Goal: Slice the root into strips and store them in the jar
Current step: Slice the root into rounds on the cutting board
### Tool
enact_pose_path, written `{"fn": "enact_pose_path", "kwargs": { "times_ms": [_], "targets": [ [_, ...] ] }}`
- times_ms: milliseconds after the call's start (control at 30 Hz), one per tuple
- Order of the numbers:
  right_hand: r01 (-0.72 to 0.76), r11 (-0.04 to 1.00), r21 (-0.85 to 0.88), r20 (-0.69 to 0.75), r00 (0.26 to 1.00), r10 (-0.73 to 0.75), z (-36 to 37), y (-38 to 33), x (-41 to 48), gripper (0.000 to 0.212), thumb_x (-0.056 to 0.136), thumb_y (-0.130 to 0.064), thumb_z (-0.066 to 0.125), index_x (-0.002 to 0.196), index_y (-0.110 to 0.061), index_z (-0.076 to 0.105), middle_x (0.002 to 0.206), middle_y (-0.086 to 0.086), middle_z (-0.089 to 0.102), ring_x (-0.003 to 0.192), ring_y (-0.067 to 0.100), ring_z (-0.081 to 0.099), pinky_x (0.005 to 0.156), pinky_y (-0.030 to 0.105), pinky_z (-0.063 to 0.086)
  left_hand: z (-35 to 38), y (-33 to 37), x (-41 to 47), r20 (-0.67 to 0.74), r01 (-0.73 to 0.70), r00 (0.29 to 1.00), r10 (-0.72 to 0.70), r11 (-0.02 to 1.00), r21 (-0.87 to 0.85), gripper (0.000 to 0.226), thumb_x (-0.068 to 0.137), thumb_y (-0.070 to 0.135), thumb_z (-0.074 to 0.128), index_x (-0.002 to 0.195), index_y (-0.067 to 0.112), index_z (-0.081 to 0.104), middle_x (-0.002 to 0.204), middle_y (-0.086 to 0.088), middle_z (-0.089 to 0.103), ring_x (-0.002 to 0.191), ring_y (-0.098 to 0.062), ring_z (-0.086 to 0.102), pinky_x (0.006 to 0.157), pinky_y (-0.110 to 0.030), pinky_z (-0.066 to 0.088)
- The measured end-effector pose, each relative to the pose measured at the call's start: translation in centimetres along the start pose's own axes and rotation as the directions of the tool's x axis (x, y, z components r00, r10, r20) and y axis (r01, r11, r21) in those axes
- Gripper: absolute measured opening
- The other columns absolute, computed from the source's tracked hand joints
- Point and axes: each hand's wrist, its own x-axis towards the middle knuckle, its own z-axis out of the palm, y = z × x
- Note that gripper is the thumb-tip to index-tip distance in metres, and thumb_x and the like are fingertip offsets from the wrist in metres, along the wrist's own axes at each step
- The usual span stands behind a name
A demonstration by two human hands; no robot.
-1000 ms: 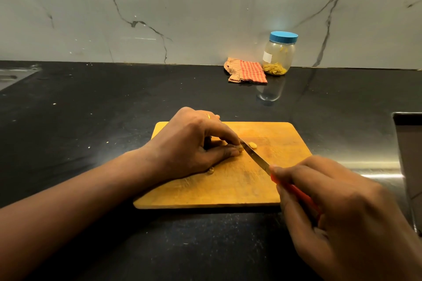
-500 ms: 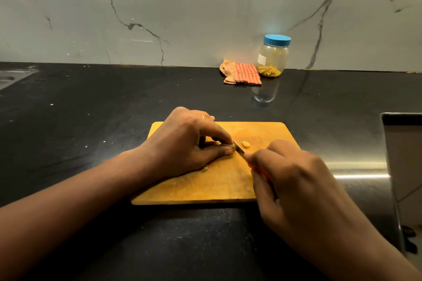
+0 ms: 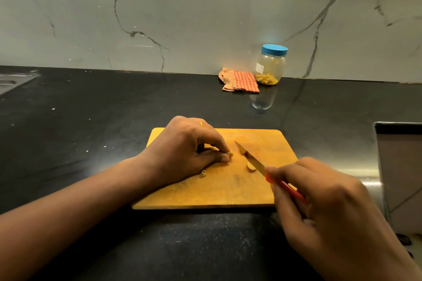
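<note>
You are partway through. The jar (image 3: 271,65) stands well beyond your fingers by the wall, with its blue lid (image 3: 274,49) on and a small heap of yellow strips (image 3: 266,78) at its bottom, so some of the storing looks done.

On the cutting board (image 3: 223,191) the slicing is unfinished. Your left hand (image 3: 189,148) has its fingers curled down, and the fingertips (image 3: 225,149) and thumb pinch the root (image 3: 230,154). Only a pale stub of it shows just past the fingertips. How much is hidden beneath them I cannot tell, though it seems little.

Your right hand (image 3: 331,207) is wrapped round the red handle of the knife (image 3: 250,159). The blade lies just to the right of the stub, with a narrow gap between them and the tip pointing away from you. A cut piece (image 3: 251,167) lies against the near side of the blade, apart from your left fingertips. A smaller scrap (image 3: 203,174) sits by the heel of that hand.

By my judgement you have yet to slice the stub and cut the pieces into strips, then open the jar and put them in.
</note>
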Motion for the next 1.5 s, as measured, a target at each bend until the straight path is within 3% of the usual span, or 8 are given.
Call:
{"fn": "enact_pose_path", "kwargs": {
  "times_ms": [333,500,700,833,967,1133,1300,1500],
  "targets": [
    [0.036,0.999,0.017,-0.027,0.999,-0.035,0.7,-0.6,0.1,0.022,0.072,-0.014,0.067,0.093,-0.012,0.074,0.075,-0.005,0.062,0.057,0.001,0.054,0.061,0.001,0.036,-0.1,0.2,0.0,-0.006,-0.001,1.000,0.001,1.000,0.009,0.012,0.082,0.024,0.078,0.093,0.018,0.080,0.090,0.007,0.075,0.082,-0.008,0.069,0.064,-0.028,0.059],
    [0.053,0.999,-0.013,-0.046,0.998,-0.053,0.9,-0.6,-0.1,0.024,0.069,-0.013,0.068,0.092,-0.009,0.075,0.074,-0.002,0.063,0.056,0.005,0.056,0.061,0.005,0.040,0.0,0.2,0.0,0.005,-0.005,1.000,0.005,1.000,0.011,0.016,0.085,0.028,0.073,0.097,0.019,0.079,0.090,0.008,0.075,0.081,-0.006,0.068,0.064,-0.027,0.058],
    [0.079,0.997,-0.015,-0.037,0.996,-0.079,0.8,-0.7,0.2,0.021,0.070,-0.013,0.068,0.089,-0.010,0.074,0.071,-0.004,0.060,0.056,-0.001,0.043,0.060,-0.002,0.031,0.1,-0.1,0.0,-0.004,-0.014,1.000,0.014,1.000,0.017,0.015,0.086,0.028,0.074,0.097,0.019,0.079,0.090,0.007,0.075,0.080,-0.009,0.069,0.063,-0.030,0.059],
    [0.071,0.997,0.027,0.019,0.997,-0.071,1.3,-0.6,0.7,0.024,0.075,-0.014,0.065,0.098,-0.011,0.072,0.078,-0.004,0.061,0.062,0.006,0.056,0.057,0.016,0.044,0.1,-0.2,0.0,-0.011,-0.021,1.000,0.021,0.999,0.027,0.014,0.083,0.025,0.077,0.096,0.020,0.079,0.089,0.007,0.076,0.079,-0.009,0.070,0.068,-0.034,0.060],
    [0.054,0.998,0.015,0.069,0.996,-0.055,1.7,-0.8,1.3,0.021,0.079,-0.015,0.061,0.098,-0.015,0.070,0.078,-0.005,0.056,0.059,0.007,0.052,0.055,0.014,0.040,0.1,-0.3,0.1,-0.011,-0.018,1.000,0.018,0.999,0.032,0.013,0.083,0.025,0.077,0.095,0.020,0.079,0.088,0.006,0.076,0.078,-0.009,0.070,0.071,-0.037,0.060],
    [0.060,0.998,-0.005,0.103,0.993,-0.060,2.1,-0.9,1.8,0.013,0.081,-0.013,0.060,0.092,-0.015,0.066,0.076,-0.005,0.050,0.057,0.010,0.049,0.049,0.024,0.044,0.1,-0.3,0.0,-0.014,-0.023,1.000,0.024,0.998,0.050,0.012,0.083,0.025,0.078,0.094,0.020,0.079,0.086,0.007,0.076,0.075,-0.009,0.070,0.068,-0.035,0.060],
    [0.072,0.997,0.004,0.153,0.986,-0.072,1.8,-0.7,1.0,0.023,0.075,-0.011,0.063,0.097,-0.013,0.069,0.078,-0.005,0.054,0.057,0.006,0.051,0.050,0.015,0.043,0.1,-0.2,0.0,-0.029,-0.019,0.999,0.021,0.999,0.050,0.014,0.082,0.025,0.079,0.094,0.020,0.079,0.084,0.007,0.075,0.073,-0.009,0.069,0.064,-0.031,0.059],
    [0.064,0.998,-0.011,0.114,0.991,-0.062,0.3,-0.5,0.5,0.020,0.074,-0.016,0.063,0.092,-0.017,0.070,0.073,-0.009,0.053,0.052,0.004,0.049,0.047,0.014,0.039,0.1,-0.3,-0.1,-0.031,-0.001,1.000,0.002,1.000,0.020,0.013,0.082,0.027,0.078,0.092,0.020,0.079,0.083,0.007,0.075,0.072,-0.008,0.069,0.073,-0.038,0.061]
  ]
}}
